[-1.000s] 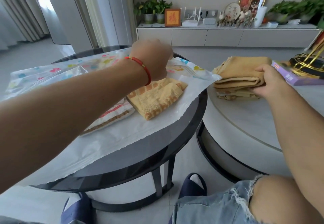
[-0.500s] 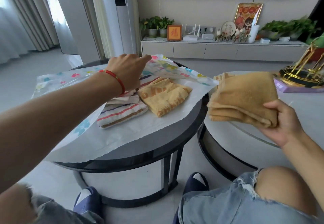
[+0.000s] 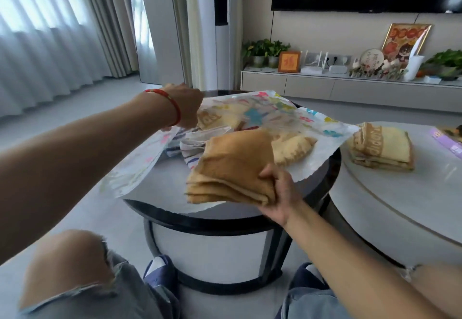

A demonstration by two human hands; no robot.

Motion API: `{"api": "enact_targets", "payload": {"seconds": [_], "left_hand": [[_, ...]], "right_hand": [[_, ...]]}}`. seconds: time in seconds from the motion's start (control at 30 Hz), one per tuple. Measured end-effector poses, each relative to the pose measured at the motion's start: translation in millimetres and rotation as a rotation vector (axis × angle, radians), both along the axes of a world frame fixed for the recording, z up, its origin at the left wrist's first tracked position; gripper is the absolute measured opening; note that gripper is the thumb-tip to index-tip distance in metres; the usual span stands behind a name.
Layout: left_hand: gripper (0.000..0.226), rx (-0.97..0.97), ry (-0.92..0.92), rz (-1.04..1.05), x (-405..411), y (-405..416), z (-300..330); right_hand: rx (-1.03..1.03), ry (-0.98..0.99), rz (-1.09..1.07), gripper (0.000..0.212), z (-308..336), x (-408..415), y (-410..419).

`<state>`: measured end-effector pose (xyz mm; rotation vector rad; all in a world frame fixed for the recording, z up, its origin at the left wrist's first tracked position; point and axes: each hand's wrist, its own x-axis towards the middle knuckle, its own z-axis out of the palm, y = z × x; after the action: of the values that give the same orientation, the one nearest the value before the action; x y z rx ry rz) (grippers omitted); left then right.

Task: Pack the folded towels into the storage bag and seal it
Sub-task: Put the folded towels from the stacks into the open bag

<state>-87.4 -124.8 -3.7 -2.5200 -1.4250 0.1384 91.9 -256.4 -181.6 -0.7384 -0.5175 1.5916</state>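
A clear storage bag (image 3: 327, 128) with coloured prints lies on the round dark table (image 3: 322, 183). My left hand (image 3: 186, 105) grips the bag's upper layer at its left side and holds it lifted. My right hand (image 3: 280, 195) holds a folded orange-tan towel (image 3: 235, 168) at the bag's mouth, above a striped white towel (image 3: 191, 150) and a yellow towel (image 3: 292, 147) that lie inside. A stack of folded yellow towels (image 3: 382, 147) rests on the white table to the right.
The white round table (image 3: 400, 193) stands close to the dark one on the right, with a purple box (image 3: 447, 141) at its far edge. My knees and blue slippers (image 3: 160, 268) are below the tables. A TV cabinet (image 3: 350, 86) runs along the back wall.
My right hand has carried the orange-tan towel from the white table leftward to the bag's mouth. My left hand has moved left along the bag and lifted its top layer higher.
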Motion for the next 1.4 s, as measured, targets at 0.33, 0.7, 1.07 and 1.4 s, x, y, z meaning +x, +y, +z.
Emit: {"api": "enact_targets", "payload": {"seconds": [0.33, 0.7, 1.07, 1.4], "left_hand": [[0.027, 0.036, -0.135, -0.017, -4.3, 12.2, 20.8], [0.024, -0.061, -0.246, -0.051, -3.8, 6.5, 7.2], [0.024, -0.132, -0.304, -0.097, -7.9, 9.3, 0.9], [0.023, 0.100, -0.325, -0.102, 3.7, 16.8, -13.1]], "right_hand": [[-0.059, 0.101, -0.001, 0.050, 9.5, -156.7, 97.0], [-0.289, -0.454, -0.185, 0.027, -26.2, -159.2, 100.2], [-0.220, -0.874, 0.206, 0.045, -3.9, -150.5, 117.9], [0.429, -1.940, -0.130, 0.019, -16.3, -49.8, 137.1]]}}
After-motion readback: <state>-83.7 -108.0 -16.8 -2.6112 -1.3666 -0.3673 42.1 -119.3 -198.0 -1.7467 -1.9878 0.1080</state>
